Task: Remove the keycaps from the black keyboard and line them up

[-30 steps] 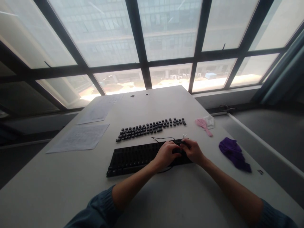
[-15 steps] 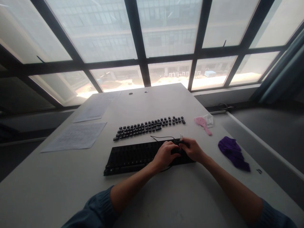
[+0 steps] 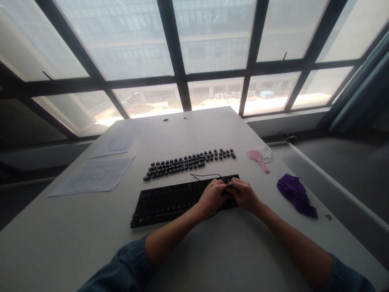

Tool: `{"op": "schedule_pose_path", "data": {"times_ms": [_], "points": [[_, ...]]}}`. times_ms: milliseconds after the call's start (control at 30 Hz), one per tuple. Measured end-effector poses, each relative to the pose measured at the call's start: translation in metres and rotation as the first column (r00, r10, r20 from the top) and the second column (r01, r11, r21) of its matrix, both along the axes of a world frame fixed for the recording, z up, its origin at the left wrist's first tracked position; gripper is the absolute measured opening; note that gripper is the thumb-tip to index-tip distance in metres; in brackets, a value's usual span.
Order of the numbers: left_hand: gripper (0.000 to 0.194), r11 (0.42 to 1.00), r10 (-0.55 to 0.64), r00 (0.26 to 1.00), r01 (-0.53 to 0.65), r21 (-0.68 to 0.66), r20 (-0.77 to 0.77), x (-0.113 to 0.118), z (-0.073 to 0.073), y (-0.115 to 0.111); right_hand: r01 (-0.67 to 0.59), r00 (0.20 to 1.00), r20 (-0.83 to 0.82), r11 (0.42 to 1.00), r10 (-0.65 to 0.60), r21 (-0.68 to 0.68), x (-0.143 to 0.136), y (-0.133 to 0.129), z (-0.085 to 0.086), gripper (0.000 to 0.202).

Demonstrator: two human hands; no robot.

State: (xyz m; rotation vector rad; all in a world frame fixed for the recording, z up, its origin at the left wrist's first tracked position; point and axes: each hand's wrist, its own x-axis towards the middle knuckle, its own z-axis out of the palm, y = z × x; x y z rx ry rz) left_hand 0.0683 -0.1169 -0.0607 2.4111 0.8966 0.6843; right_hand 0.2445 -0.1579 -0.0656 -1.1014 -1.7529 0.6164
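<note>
Keyboard [image 3: 168,200], black, on the white table [image 3: 94,239], near the middle. Long axis runs left to right, right end angled slightly farther away. Both hands are at its right end, so most of its length lies left of them. Left hand [image 3: 213,196] is nearer to that long stretch; right hand [image 3: 244,194] is over the right end, toward the far edge. Left forearm slants in from near left, right forearm from near right, and the hands meet with fingertips close together. Left fingers curled, tips partly hidden; right fingers bent inward, pinch-like. Cannot tell if either grips anything; any small part there is unclear. Black keycaps [image 3: 201,165] sit in rows just beyond the keyboard, cable [image 3: 206,175] between. Pink brush-like item [image 3: 254,154] far right, purple cloth [image 3: 294,194] right, papers [image 3: 91,175] left.
</note>
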Motion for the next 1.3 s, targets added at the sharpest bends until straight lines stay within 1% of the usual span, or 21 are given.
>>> {"op": "schedule_pose_path", "data": {"times_ms": [100, 233, 333, 433, 567, 667, 833, 933, 1033, 1167, 1233, 1300], "points": [[0.004, 1.000, -0.003, 1.000, 0.003, -0.006, 0.026, 0.003, -0.005, 0.000, 0.023, 0.998, -0.052, 1.000, -0.022, 0.016, 0.000, 0.002, -0.008, 0.018], [0.006, 1.000, -0.011, 1.000, 0.011, 0.019, 0.020, 0.003, -0.004, -0.004, 0.047, 0.996, -0.078, 0.998, -0.044, 0.038, 0.001, 0.004, -0.016, 0.014], [0.008, 0.998, -0.024, 1.000, 0.025, 0.051, -0.012, 0.004, -0.002, -0.007, 0.061, 0.995, -0.085, 0.997, -0.057, 0.049, 0.003, 0.005, -0.018, 0.012], [0.008, 0.997, -0.025, 0.999, 0.028, 0.067, -0.037, 0.006, -0.002, -0.009, 0.045, 0.994, -0.101, 0.997, -0.038, 0.067, 0.004, 0.006, -0.019, 0.013], [0.010, 0.996, -0.020, 0.999, 0.022, 0.083, -0.028, 0.005, -0.004, -0.010, 0.044, 0.989, -0.143, 0.995, -0.030, 0.095, 0.006, 0.007, -0.021, 0.010], [0.009, 0.996, -0.026, 1.000, 0.026, 0.091, 0.004, 0.005, -0.004, -0.009, 0.085, 0.985, -0.154, 0.994, -0.072, 0.075, 0.007, 0.007, -0.021, 0.009], [0.008, 0.995, -0.049, 0.995, 0.042, 0.088, 0.081, 0.004, -0.003, -0.008, 0.174, 0.977, -0.130, 0.985, -0.170, 0.021, 0.005, 0.008, -0.021, 0.012], [0.014, 0.996, -0.036, 0.992, 0.026, 0.081, 0.120, 0.003, -0.003, -0.009, 0.234, 0.967, -0.103, 0.972, -0.234, -0.016, 0.001, 0.006, -0.019, 0.013], [0.021, 0.996, -0.021, 0.993, 0.011, 0.086, 0.118, 0.001, -0.002, -0.010, 0.253, 0.964, -0.078, 0.967, -0.255, -0.044, -0.002, 0.004, -0.016, 0.015], [0.023, 0.980, -0.060, 0.997, 0.050, 0.194, 0.046, 0.001, 0.000, -0.011, 0.295, 0.951, -0.077, 0.954, -0.299, -0.056, -0.003, 0.004, -0.013, 0.016], [0.022, 0.963, -0.051, 0.999, 0.047, 0.264, 0.007, 0.002, 0.000, -0.012, 0.293, 0.949, -0.103, 0.954, -0.299, -0.067, -0.003, 0.005, -0.013, 0.017], [0.018, 0.951, -0.035, 0.999, 0.033, 0.308, 0.001, 0.002, 0.002, -0.014, 0.282, 0.947, -0.133, 0.955, -0.292, -0.086, -0.002, 0.006, -0.013, 0.017]]}}
